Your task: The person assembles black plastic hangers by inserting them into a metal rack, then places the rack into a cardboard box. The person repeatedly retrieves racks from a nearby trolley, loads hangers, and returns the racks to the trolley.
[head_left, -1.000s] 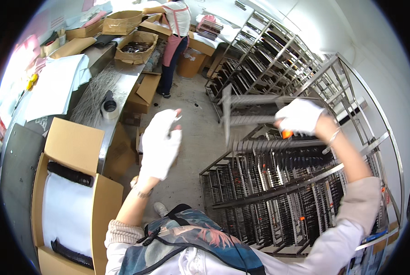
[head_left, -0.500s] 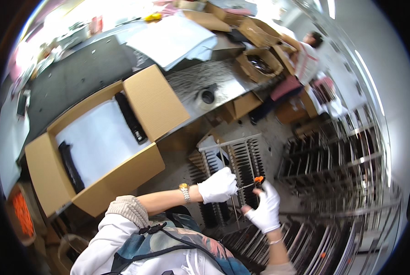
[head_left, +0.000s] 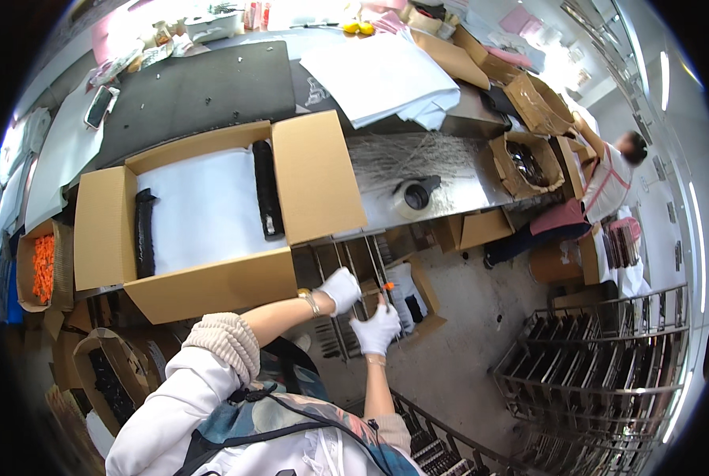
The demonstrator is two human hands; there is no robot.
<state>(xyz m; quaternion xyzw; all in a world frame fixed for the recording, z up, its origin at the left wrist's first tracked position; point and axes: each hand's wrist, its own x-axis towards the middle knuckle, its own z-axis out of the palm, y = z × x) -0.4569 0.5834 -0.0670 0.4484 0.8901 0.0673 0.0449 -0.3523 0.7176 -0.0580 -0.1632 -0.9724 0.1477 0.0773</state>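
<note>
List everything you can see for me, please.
Large box: 1, brown, on bench
White sheet: 1, white, inside box
Black bundles: 2, black, at box ends
Mat: 1, dark grey, behind box
Sheet pile: 1, white, right of mat
Roll: 1, white and black, on bench
Orange bits: many, orange, far left
Other boxes: several, brown, both sides
Racks: 2+, grey, lower right
Co-worker: 1, white and pink, right
Metal frame: 1, grey, lower middle
Orange piece: 1, orange, at frame
Left hand: 1, white-gloved, at frame
Right hand: 1, white-gloved, at frame
</note>
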